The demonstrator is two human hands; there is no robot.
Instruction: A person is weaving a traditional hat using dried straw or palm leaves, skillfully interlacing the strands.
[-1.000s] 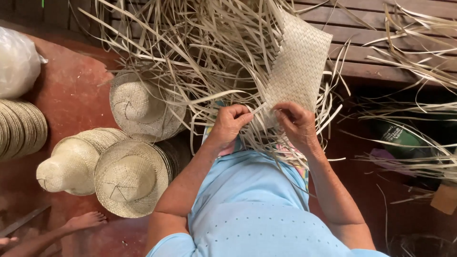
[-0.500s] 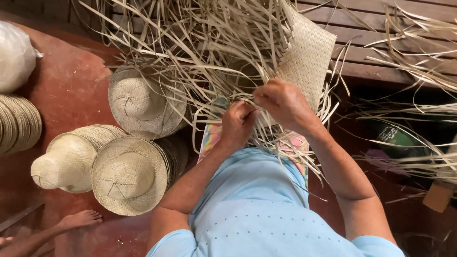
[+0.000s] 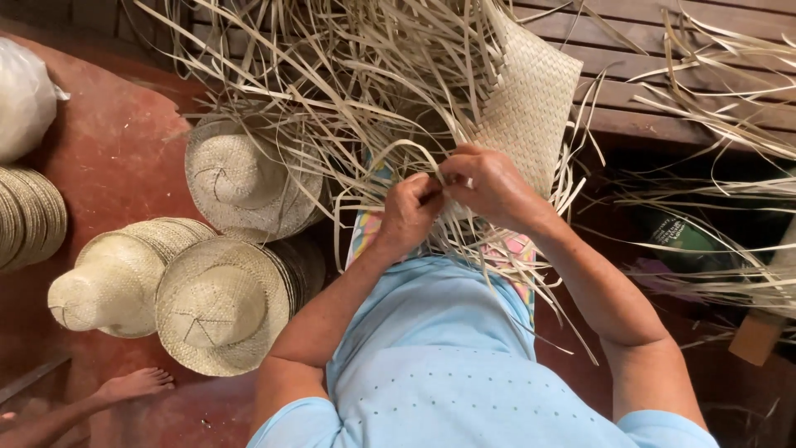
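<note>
Both hands now lower on pale, half-woven straw mat (image 3: pixel 531 99), strands loose.

A single head-worn camera looks almost straight down from above the person's shoulders, close enough that the blue shirt (image 3: pixel 464 365) fills the bottom centre of the frame. The hands (image 3: pixel 452 199) meet at mid-frame among straw strips (image 3: pixel 348 75) that spread across the top. Woven hats (image 3: pixel 224 303) lie on the red floor (image 3: pixel 116 158) at left, a dark wooden bench (image 3: pixel 663 50) at upper right.
</note>
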